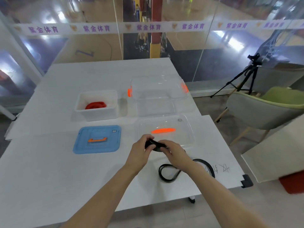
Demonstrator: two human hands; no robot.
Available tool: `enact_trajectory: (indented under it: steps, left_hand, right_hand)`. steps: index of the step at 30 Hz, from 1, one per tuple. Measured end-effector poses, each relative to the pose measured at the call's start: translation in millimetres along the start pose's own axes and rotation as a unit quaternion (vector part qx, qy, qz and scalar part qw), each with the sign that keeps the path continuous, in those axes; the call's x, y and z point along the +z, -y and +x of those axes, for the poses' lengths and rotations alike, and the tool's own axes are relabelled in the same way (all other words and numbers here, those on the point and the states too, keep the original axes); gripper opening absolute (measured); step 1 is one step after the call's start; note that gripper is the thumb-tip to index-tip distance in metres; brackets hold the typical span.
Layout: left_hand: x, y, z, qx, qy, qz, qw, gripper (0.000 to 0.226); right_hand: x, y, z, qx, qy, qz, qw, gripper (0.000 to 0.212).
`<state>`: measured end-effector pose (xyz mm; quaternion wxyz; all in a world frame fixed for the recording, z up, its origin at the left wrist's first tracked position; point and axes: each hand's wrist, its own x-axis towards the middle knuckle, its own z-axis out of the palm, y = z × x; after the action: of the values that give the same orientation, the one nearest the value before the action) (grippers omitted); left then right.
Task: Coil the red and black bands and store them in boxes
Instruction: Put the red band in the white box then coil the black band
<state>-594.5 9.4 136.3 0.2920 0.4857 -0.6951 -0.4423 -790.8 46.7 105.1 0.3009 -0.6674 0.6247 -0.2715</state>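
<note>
Clocked from the hands on my feed, I count two bands: one red band [95, 105] at 10 o'clock, one black band [169, 173] at 5. Two boxes: white box [98, 115] at 10, clear box [158, 94] at 12. Two lids: blue lid [82, 145] at 9, clear lid [185, 129] at 1. Two hands, left hand [139, 153] and right hand [174, 152]. One tripod [246, 76] and one chair [263, 109], both at 2.

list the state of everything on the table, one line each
white box: open, lid off
red band: coiled in the white box
blue lid: flat on table, handle up
clear box: open, nothing seen inside
clear lid: flat on table
black band: partly coiled in both hands, rest loose on table
left hand: grips black band
right hand: grips black band
</note>
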Motion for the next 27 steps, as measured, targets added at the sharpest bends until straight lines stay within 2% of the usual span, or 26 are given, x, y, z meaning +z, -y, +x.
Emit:
enact_trajectory:
  steps: [7, 10, 13, 18, 27]
  left_hand:
    - [-23.5, -48.4, 23.7, -0.011, -0.038, -0.159, 0.986, 0.034]
    - [-28.9, -63.2, 27.5, 0.021, -0.022, -0.173, 0.984, 0.029]
    - [-32.8, -79.4, 29.9, 0.041, -0.015, -0.165, 0.985, 0.030]
    - [-23.9, -103.7, 39.6, 0.044, -0.055, -0.188, 0.980, 0.031]
    - [3.3, -155.4, 53.3, 0.024, -0.138, -0.249, 0.958, 0.019]
  right_hand:
    - [-31.4, 45.1, 0.5, 0.035, -0.096, 0.064, 0.993, 0.020]
    - [-47.0, 58.9, 2.5, 0.027, -0.110, 0.069, 0.991, 0.023]
    - [-64.4, 72.1, 6.7, 0.021, -0.120, 0.081, 0.989, 0.035]
    - [-87.9, 75.6, 12.6, 0.004, -0.102, 0.113, 0.988, 0.021]
    - [-123.9, 66.5, 11.7, -0.018, -0.052, 0.227, 0.972, 0.023]
